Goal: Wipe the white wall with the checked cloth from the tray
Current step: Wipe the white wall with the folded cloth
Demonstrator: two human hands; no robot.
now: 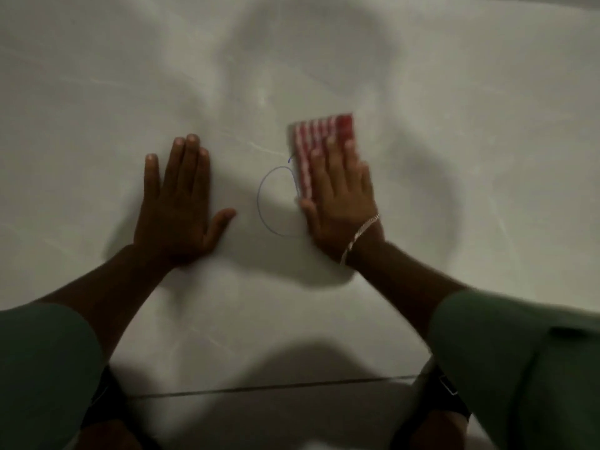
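Note:
The white wall point(324, 60) fills the view. A thin blue pen circle point(259, 203) is drawn on it between my hands. My right hand point(341, 203) lies flat on the folded red-and-white checked cloth point(319, 134) and presses it against the wall, over the circle's right side. The cloth's upper part shows above my fingertips; the rest is hidden under the palm. A bracelet sits on that wrist. My left hand point(180, 203) rests flat on the bare wall left of the circle, fingers apart, holding nothing. The tray is out of sight.
A dark joint line point(276, 386) crosses the surface near the bottom. My green sleeves point(519, 368) fill both lower corners. Soft shadows of my arms and head fall across the wall.

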